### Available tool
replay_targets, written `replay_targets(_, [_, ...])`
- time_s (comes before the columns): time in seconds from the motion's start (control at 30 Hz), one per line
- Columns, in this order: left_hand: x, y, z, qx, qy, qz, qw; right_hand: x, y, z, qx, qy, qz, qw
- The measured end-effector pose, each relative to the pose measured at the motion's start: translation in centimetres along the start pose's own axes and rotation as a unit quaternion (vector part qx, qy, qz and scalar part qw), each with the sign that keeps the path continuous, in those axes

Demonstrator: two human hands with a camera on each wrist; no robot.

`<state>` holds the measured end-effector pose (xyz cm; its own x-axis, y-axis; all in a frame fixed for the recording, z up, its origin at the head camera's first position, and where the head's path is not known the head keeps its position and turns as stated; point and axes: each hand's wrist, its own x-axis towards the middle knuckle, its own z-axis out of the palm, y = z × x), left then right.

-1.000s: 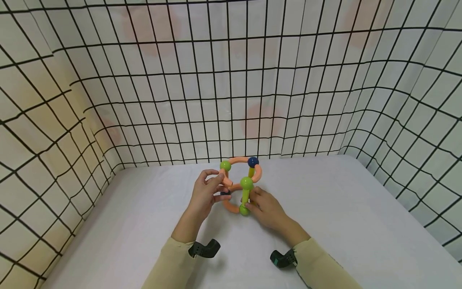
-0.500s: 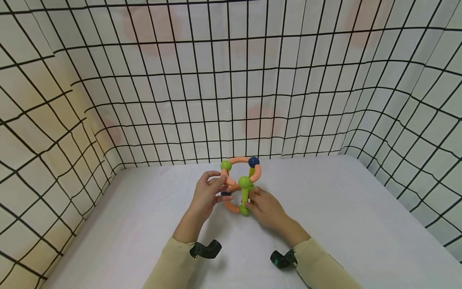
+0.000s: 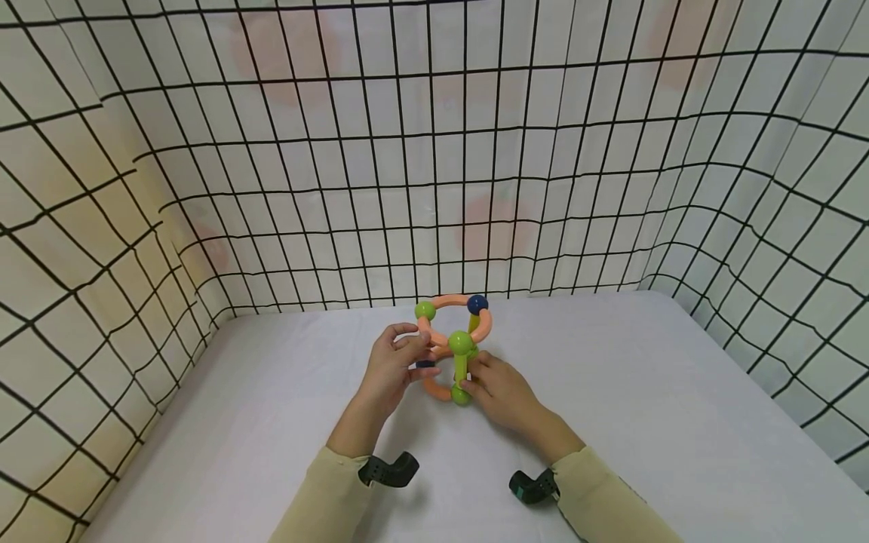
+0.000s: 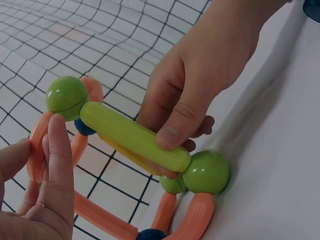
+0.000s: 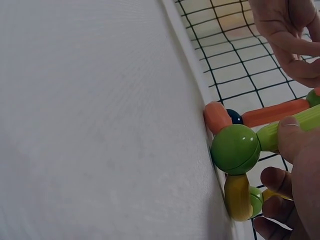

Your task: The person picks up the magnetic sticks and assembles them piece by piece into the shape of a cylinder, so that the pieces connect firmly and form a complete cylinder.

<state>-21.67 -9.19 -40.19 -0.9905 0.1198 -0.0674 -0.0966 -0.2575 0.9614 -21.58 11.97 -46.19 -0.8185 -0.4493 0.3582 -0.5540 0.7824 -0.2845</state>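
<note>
A ball-and-rod toy frame stands on the white tabletop, with curved orange rods, upright yellow-green rods and green and dark blue balls. My left hand (image 3: 388, 371) is at its left side. Its thumb and fingers pinch a curved orange rod (image 4: 38, 150) in the upper ring, whose end meets the front upper green ball (image 4: 67, 97). With thumb and fingers, my right hand (image 3: 504, 392) grips the front upright yellow-green rod (image 4: 135, 137) near the lower green ball (image 5: 236, 149). Behind, a dark blue ball (image 3: 477, 305) tops another upright. My left fingers partly cover the lower left blue ball (image 3: 425, 364).
A white wall with a black grid (image 3: 448, 181) encloses the back and both sides. White cloth (image 3: 611, 392) covers the tabletop. Each wrist wears a black camera strap, the left one (image 3: 388, 469) and the right one (image 3: 532, 486) close above the table.
My left hand has shifted slightly right, swinging the orange rod's free end onto the front upper green ball. That ball has edged left. My right hand keeps its hold.
</note>
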Motion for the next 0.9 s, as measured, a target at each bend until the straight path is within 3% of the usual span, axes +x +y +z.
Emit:
replay_targets(0.33, [0.1,-0.1,-0.1,0.006,-0.001,-0.006,1.0000,-0.1,0.0,-0.1,0.018,-0.006,0.012,0.9998])
replay_targets(0.5, [0.5,-0.8,-0.7,0.053,0.043,-0.001,0.9977,-0.2,-0.1,-0.1,0.033,-0.019,0.032,0.9987])
replay_targets(0.67, [1.5,-2.2,-1.5,0.130,0.090,0.020,0.9872,-0.3,0.0,0.0,0.054,-0.022,0.038,0.9976])
replay_targets(0.77, [1.8,-2.9,-1.9,0.179,0.075,0.037,0.9803,-0.3,0.2,0.1,0.067,-0.025,0.041,0.9966])
replay_targets(0.9, [2.0,-3.6,-2.4,0.230,0.013,0.036,0.9724,-0.2,0.3,0.3,0.089,-0.035,0.058,0.9938])
